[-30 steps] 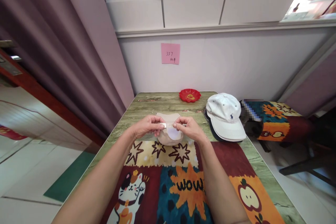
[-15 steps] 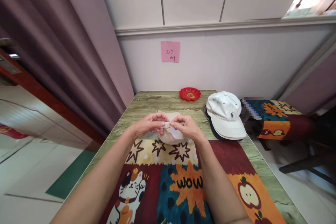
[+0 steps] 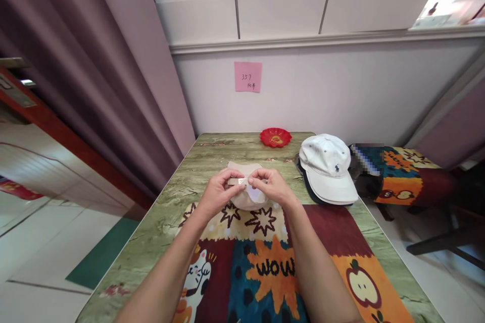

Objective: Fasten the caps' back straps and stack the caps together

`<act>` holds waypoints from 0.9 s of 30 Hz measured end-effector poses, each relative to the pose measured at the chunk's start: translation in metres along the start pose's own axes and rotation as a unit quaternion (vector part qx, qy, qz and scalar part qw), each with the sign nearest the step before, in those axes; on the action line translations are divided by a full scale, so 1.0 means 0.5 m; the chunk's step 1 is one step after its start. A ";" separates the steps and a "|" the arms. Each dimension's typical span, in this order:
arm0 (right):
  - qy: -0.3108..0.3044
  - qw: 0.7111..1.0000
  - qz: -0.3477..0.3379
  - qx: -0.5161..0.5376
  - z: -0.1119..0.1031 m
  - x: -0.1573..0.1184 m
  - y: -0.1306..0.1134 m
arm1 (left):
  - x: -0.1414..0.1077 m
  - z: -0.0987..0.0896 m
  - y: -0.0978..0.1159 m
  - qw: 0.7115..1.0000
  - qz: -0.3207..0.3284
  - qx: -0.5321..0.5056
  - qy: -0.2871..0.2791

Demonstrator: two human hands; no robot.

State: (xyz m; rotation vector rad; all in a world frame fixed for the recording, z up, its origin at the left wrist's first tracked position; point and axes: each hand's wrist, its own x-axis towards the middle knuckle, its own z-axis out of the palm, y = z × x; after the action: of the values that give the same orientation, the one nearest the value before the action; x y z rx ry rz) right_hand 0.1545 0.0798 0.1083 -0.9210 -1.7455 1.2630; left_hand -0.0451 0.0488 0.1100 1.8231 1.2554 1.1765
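Note:
A pale beige cap (image 3: 244, 204) lies at the middle of the table, on the upper edge of the patterned mat, partly covered by my hands. Its back strap (image 3: 241, 181), with a small white label, stretches between my fingers. My left hand (image 3: 220, 192) pinches the strap's left part between thumb and fingers. On the other side, my right hand (image 3: 273, 185) grips the right end with thumb and fingertips. The strap's fastening is too small to make out. To the right, a white cap (image 3: 326, 161) with a small dark logo rests on a dark cap (image 3: 311, 191).
Behind the hands, a red scalloped dish (image 3: 276, 138) stands near the wall. A colourful mat (image 3: 261, 272) covers the front of the wooden-look table (image 3: 132, 257). Right of the table is a stool (image 3: 401, 192) with a similar cover. A purple curtain (image 3: 151, 86) hangs at left.
My left hand has turned and its thumb now sits lower on the strap; the left forearm has swung right. My right hand keeps its grip. The view has shifted slightly.

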 end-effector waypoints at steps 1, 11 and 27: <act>-0.005 1.000 0.005 -0.004 -0.002 0.000 0.000 | 0.000 -0.002 -0.001 1.000 0.007 0.009 -0.002; -0.006 1.000 0.023 -0.001 -0.002 -0.001 -0.002 | 0.002 -0.008 0.011 0.998 0.044 0.039 -0.032; -0.035 0.999 0.012 -0.020 -0.002 -0.005 -0.009 | 0.001 -0.002 0.022 0.996 0.060 0.048 -0.036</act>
State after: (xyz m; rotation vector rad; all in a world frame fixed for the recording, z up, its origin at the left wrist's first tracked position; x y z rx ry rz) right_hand 0.1562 0.0769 0.1123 -0.9329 -1.8256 1.2928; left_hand -0.0417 0.0453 0.1199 2.0191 1.1939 1.1199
